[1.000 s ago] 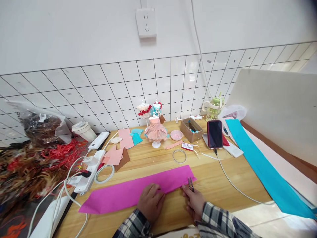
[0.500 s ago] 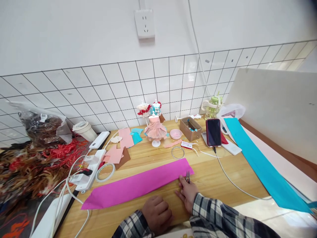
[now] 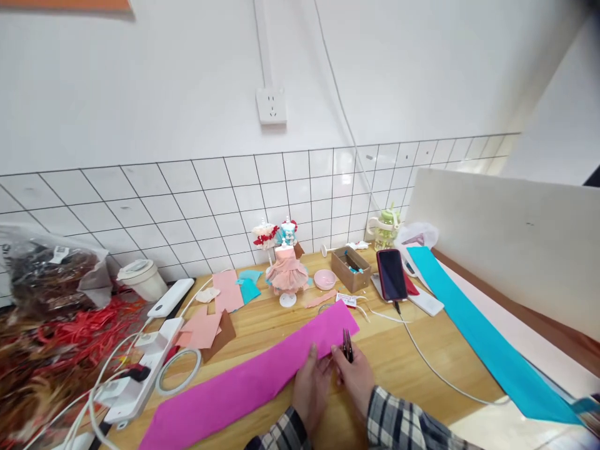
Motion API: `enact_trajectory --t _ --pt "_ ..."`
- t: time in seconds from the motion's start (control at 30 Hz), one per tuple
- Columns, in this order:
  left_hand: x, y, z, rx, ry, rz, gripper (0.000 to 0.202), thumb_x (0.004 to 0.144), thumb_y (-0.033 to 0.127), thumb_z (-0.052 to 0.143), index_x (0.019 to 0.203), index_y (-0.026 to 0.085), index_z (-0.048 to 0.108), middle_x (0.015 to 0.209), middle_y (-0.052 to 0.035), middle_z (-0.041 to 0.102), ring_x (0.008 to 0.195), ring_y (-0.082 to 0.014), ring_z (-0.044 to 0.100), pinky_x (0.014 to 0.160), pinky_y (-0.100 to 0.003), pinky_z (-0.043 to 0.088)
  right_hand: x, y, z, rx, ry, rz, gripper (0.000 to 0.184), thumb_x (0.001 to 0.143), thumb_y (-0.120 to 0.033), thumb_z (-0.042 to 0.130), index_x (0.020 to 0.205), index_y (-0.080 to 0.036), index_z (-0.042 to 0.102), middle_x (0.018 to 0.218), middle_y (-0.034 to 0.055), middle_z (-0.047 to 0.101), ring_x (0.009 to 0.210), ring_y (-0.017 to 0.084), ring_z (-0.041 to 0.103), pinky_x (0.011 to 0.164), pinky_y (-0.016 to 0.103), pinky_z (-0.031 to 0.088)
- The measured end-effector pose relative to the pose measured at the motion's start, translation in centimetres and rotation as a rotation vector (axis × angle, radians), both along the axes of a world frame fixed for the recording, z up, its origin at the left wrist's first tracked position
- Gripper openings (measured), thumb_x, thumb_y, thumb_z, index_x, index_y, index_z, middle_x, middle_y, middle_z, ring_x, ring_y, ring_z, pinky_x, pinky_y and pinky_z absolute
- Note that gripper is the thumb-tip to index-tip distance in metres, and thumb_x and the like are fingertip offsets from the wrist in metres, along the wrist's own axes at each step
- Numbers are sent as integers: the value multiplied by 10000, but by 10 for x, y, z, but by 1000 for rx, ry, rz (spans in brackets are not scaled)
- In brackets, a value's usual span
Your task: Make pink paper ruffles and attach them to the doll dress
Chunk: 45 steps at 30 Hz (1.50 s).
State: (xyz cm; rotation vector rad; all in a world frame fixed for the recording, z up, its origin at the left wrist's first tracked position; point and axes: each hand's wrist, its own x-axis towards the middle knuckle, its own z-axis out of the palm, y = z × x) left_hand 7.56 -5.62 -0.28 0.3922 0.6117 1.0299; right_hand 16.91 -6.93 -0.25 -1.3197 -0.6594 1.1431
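A long magenta paper strip (image 3: 244,382) lies slanted across the wooden table (image 3: 422,350). My left hand (image 3: 311,387) rests on its near edge close to the right end, fingers pressed down on the paper. My right hand (image 3: 355,377) is right beside it, closed around small dark scissors (image 3: 347,345) whose blades point up at the strip's right end. Both plaid sleeves show at the bottom edge.
A doll dress on a stand (image 3: 285,272), pink bowl (image 3: 324,279), cardboard box (image 3: 350,268), phone (image 3: 391,274) with a white cable, tape ring (image 3: 178,370), power strip (image 3: 140,369), pink and teal paper scraps (image 3: 220,306), a long teal strip (image 3: 482,337), red strands at left (image 3: 60,337).
My left hand moved from the table's front edge up onto the strip beside my right hand. The strip has shifted, its right end now nearer the doll stand. The camera tilted up.
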Motion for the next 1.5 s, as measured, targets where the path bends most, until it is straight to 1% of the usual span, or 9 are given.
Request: enact_trajectory --t 0.1,0.2,0.3,0.4,0.7,0.8,0.9,1.33,1.5 --pt "1 5 -6 -22 52 77 299 706 403 794 840 145 726 933 -121 750 994 -271 676 972 -381 474 2 -13 -15 -2 -67 18 508 653 -673 675 802 -213 518 487 -93 376 350 81 323 312 219 283" --pt "-7 2 -8 0 105 147 328 668 438 812 794 149 725 874 -97 759 858 -235 701 855 -342 526 1 -29 -22 27 -40 161 576 754 -748 525 983 -219 528 547 -81 409 348 84 317 294 223 299" --pt "-12 -3 -7 9 161 211 361 597 419 858 781 141 721 851 -90 756 832 -210 696 754 -290 536 0 -41 -22 16 17 283 599 820 -784 358 881 -213 531 527 -68 416 356 89 351 348 248 403" --pt "-12 -4 -6 -23 206 268 389 505 322 912 793 149 715 828 -58 747 844 -199 689 697 -263 531 0 -46 -21 -22 -1 361 609 812 -792 365 856 -208 532 569 -25 554 367 103 460 388 250 414" --pt "-6 3 -4 -28 153 380 325 515 325 896 702 159 689 766 -13 717 814 -158 656 850 -308 521 8 -46 -14 -102 -48 431 626 750 -827 410 856 -218 513 721 38 697 365 139 549 381 265 382" --pt "2 9 -7 -61 186 419 303 529 297 890 694 149 683 713 11 690 730 -121 629 794 -277 525 7 -43 -13 -114 -68 444 610 742 -818 434 839 -219 503 711 27 696 357 137 545 373 258 367" --pt "5 12 -8 -75 217 420 301 513 280 895 655 138 670 634 26 649 638 -104 593 708 -258 524 7 -39 -12 -158 -34 424 613 743 -817 428 856 -219 498 687 18 689 351 139 543 371 252 364" --pt "0 1 -12 25 400 274 323 532 373 870 655 124 702 683 -24 679 724 -169 622 803 -328 528 9 -39 -11 -84 -87 400 595 779 -808 397 847 -223 480 645 -1 659 305 116 484 324 236 320" --pt "-2 -3 -11 97 569 233 340 574 430 835 600 131 677 592 -11 627 632 -159 580 673 -291 480 7 -39 -11 -98 -101 395 605 771 -820 386 830 -224 472 583 -17 624 274 98 412 300 227 280"
